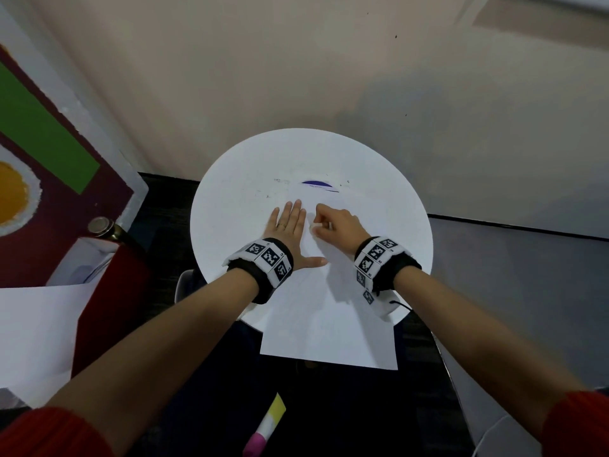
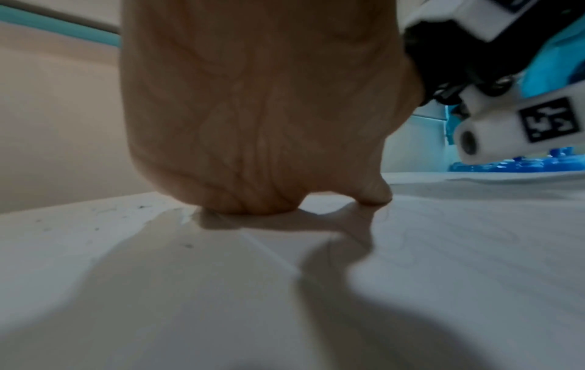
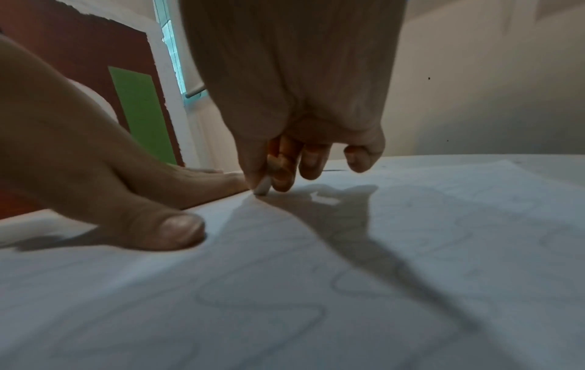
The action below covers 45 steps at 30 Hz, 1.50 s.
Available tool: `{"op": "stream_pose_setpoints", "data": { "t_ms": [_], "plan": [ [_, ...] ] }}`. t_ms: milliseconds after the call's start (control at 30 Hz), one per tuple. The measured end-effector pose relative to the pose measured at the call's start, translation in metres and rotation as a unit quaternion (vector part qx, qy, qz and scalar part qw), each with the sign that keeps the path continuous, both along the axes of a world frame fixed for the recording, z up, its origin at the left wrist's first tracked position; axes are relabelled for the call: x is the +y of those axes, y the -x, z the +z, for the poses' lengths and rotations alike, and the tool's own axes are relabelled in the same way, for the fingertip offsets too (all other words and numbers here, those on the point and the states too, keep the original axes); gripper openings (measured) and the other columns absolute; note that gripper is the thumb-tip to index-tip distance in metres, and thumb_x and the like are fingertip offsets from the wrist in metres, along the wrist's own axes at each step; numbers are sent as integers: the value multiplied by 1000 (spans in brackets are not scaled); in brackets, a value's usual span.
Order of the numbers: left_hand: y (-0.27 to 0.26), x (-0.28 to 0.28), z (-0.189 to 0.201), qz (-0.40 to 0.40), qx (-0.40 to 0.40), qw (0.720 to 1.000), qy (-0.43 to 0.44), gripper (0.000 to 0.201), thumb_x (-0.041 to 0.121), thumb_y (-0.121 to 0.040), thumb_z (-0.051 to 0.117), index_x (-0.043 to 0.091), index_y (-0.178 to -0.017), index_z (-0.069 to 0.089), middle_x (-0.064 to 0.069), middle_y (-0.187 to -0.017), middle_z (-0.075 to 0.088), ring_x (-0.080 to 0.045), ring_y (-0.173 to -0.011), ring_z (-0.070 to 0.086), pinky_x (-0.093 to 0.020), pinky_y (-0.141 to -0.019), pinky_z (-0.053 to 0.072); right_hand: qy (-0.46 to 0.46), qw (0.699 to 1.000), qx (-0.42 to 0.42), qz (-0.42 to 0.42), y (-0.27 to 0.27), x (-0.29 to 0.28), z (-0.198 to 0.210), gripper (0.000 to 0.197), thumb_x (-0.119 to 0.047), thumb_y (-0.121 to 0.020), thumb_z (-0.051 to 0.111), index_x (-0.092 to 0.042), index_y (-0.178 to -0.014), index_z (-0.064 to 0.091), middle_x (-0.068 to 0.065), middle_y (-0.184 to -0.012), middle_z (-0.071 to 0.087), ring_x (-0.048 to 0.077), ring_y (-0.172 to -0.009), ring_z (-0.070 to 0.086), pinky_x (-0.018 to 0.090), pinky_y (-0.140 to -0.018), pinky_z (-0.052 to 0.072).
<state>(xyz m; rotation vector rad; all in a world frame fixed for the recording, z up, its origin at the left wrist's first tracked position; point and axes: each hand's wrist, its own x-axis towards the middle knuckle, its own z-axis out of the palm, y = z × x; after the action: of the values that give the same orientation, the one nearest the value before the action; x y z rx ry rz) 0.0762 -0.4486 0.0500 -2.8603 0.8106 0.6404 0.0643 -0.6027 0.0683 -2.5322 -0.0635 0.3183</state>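
Note:
A large white sheet of paper (image 1: 329,311) with faint pencil outlines lies on a round white table (image 1: 230,199) and hangs over its near edge. My left hand (image 1: 290,225) lies flat on the sheet's left part, fingers straight and thumb spread; in the right wrist view its thumb (image 3: 171,230) presses the paper. My right hand (image 1: 333,222) is curled and pinches a small white eraser (image 3: 262,187), whose tip touches the paper (image 3: 316,275). In the left wrist view my left palm (image 2: 253,125) rests on the sheet (image 2: 443,250).
A small purple mark (image 1: 318,184) shows at the sheet's far edge. A dark red board (image 1: 66,206) with a green stripe leans at left, beside white sheets (image 1: 36,328) and a round metal-capped object (image 1: 100,225). A yellow-white-pink marker (image 1: 263,427) lies below, near my lap.

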Motion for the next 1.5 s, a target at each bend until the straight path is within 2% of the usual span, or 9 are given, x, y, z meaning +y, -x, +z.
{"op": "stream_pose_setpoints", "data": {
  "t_ms": [100,267,400,567,700,833,967,1267,1500],
  "plan": [
    [0,1,0,-2,-2,1000,2,119,88,-75,23,5,-148,-21,-11,-155,-30,-25,-144,-26,-46,-118,-12,8,999,33,34,7,-4,2,13,-23,-83,57,-20,-76,47,-2,-77,61,16,-74,53,38,-79,35],
    [0,0,0,5,12,1000,4,118,87,-76,25,6,-148,-22,-9,-154,-31,-23,-143,-26,-46,-117,-13,5,999,-17,-27,1,-7,1,13,-21,-86,55,-20,-78,45,-1,-78,61,20,-78,56,39,-80,35],
    [0,1,-3,7,15,1000,20,119,87,-75,27,7,-148,-22,-8,-155,-31,-23,-143,-27,-47,-117,-13,-10,999,34,21,15,-15,0,19,-24,-83,58,-25,-71,43,-12,-67,54,8,-66,49,41,-82,36],
    [-1,3,-1,1,23,999,23,120,87,-74,29,7,-148,-23,-7,-154,-33,-23,-143,-28,-46,-117,-15,-4,1000,-10,-26,8,-13,-1,15,-24,-88,55,-18,-80,44,-1,-73,57,21,-72,52,40,-82,36],
    [-1,3,-4,1,16,999,29,121,88,-74,29,7,-148,-22,-8,-154,-32,-23,-143,-27,-47,-117,-14,-1,999,27,35,19,-16,-3,18,-21,-86,55,-24,-75,40,0,-77,60,15,-69,50,40,-81,37],
    [0,2,-3,-3,14,1000,21,120,88,-74,27,7,-148,-22,-8,-154,-32,-24,-143,-27,-47,-117,-13,13,1000,-10,3,8,-11,1,14,-21,-89,52,-19,-82,40,0,-78,59,18,-72,51,37,-79,31],
    [1,2,-3,0,1,1000,25,122,89,-73,26,6,-149,-20,-9,-155,-29,-24,-144,-25,-48,-117,-10,10,998,25,53,17,-9,-5,13,-20,-88,54,-19,-81,43,-3,-75,58,16,-69,50,39,-80,36],
    [1,3,-4,3,-2,1000,30,123,90,-72,27,6,-149,-20,-9,-155,-29,-24,-144,-25,-48,-117,-12,37,996,27,77,21,-5,-3,10,-20,-85,52,-19,-79,44,3,-80,64,21,-74,55,36,-78,33],
    [2,4,-3,-4,1,1000,28,123,90,-71,27,7,-149,-21,-7,-155,-30,-23,-144,-25,-51,-116,-12,6,999,1,44,21,-2,-9,14,-18,-89,50,-20,-81,38,-1,-78,60,19,-71,52,37,-76,35]
  ]
}}
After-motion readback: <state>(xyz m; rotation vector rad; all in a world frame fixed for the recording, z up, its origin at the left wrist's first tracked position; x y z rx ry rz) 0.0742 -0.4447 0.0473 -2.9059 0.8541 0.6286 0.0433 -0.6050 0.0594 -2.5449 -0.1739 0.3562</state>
